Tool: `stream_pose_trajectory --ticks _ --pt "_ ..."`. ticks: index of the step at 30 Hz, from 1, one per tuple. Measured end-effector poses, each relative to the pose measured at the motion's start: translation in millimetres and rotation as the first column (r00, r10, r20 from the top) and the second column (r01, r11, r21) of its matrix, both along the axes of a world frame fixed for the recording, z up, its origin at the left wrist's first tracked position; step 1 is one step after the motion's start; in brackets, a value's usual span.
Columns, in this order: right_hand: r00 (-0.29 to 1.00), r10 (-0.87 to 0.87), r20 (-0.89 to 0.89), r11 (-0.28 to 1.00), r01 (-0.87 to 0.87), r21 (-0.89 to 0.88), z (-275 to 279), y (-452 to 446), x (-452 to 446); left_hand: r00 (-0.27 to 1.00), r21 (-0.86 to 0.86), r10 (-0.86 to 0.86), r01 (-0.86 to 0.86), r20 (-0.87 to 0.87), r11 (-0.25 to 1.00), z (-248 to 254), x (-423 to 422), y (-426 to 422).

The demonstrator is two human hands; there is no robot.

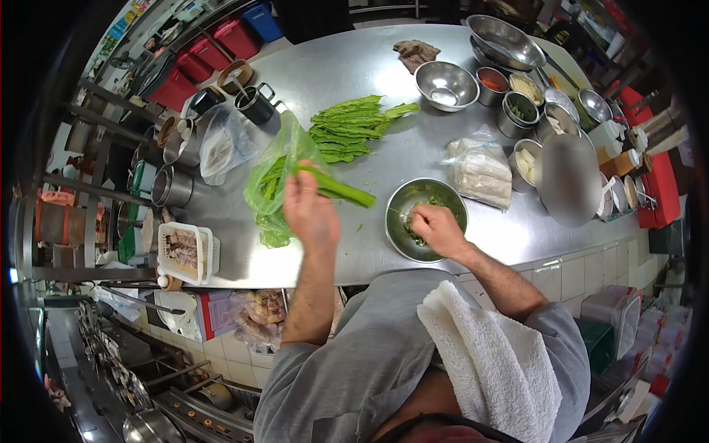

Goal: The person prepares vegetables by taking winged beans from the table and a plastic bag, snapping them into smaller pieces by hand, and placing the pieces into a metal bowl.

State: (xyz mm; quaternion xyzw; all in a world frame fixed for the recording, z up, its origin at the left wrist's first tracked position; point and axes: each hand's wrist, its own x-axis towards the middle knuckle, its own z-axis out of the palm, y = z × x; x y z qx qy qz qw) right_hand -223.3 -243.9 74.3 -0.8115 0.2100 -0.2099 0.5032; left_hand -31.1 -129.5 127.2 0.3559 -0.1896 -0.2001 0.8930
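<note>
My left hand (312, 210) is closed around several green winged beans (346, 192), whose ends point right toward the bowl. Just behind it, a green plastic bag (258, 193) lies open with more winged beans inside. My right hand (437, 227) is over a steel bowl (461, 203), its fingers pinched together. A thin pale sliver shows by those fingertips, too small to name. Green trimmings (434, 200) lie in the bowl. Farther back on the steel table, a pile of winged beans (343, 129) is spread out.
A plastic-wrapped white packet (478, 171) lies right of the bowl. An empty steel bowl (446, 85) and several ingredient containers (519, 111) stand at the back right. On the left are a clear bag (224, 148), a dark mug (255, 107) and a white basket (210, 255).
</note>
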Motion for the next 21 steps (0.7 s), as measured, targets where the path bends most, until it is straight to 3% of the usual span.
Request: stream_pose_trajectory --ticks 5,7,8,9,10,11,12,14,15,17,19,21 --pt "0.997 -0.08 0.004 0.975 0.079 -0.206 -10.0 -26.3 -22.1 0.942 -0.139 0.319 -0.304 0.105 0.942 31.7 76.1 40.5" --pt "0.99 -0.129 -0.057 0.928 0.1 -0.359 -11.6 -30.3 -28.7 0.827 -0.134 0.505 -0.487 0.248 0.863 39.4 93.6 48.8" --pt "0.991 -0.119 -0.057 0.928 0.091 -0.361 -11.1 -29.5 -31.1 0.822 -0.136 0.514 -0.496 0.247 0.858 38.7 95.7 47.7" --pt "0.98 -0.089 -0.177 0.909 0.008 -0.416 -1.9 -28.4 -32.4 0.747 0.058 0.514 -0.588 0.421 0.807 36.3 97.8 44.8" --pt "0.953 -0.069 -0.295 0.885 -0.078 -0.459 3.2 -27.7 -32.5 0.669 0.228 0.46 -0.679 0.584 0.698 32.6 102.1 41.4" --pt "0.906 -0.045 -0.42 0.877 -0.166 -0.451 2.3 -28.5 -33.2 0.585 0.223 0.424 -0.731 0.691 0.645 20.5 113.1 37.2" --pt "0.906 -0.045 -0.42 0.876 -0.167 -0.453 0.7 -27.9 -33.4 0.585 0.221 0.427 -0.732 0.69 0.645 10.9 119.7 33.1" --pt "0.945 -0.052 -0.323 0.77 -0.168 -0.616 -1.3 -27.9 -34.0 0.579 0.475 0.067 -0.724 0.813 0.5 -5.8 129.2 26.7" --pt "0.946 -0.053 -0.32 0.767 -0.167 -0.619 -0.1 -27.8 -34.6 0.577 0.471 0.07 -0.725 0.814 0.502 -18.9 131.2 26.1" --pt "0.961 -0.044 -0.275 0.822 -0.122 -0.556 4.1 -29.0 -36.3 0.3 0.365 -0.239 -0.88 0.923 0.305 -38.5 128.4 21.2" --pt "0.97 -0.039 -0.24 0.857 -0.091 -0.506 9.3 -33.5 -39.3 0.318 0.391 -0.236 -0.823 0.918 0.412 -2.2 89.1 18.1" --pt "0.977 -0.025 -0.211 0.919 -0.061 -0.39 15.4 -34.7 -43.0 0.52 0.588 -0.36 -0.382 0.775 0.713 18.0 49.9 16.1"
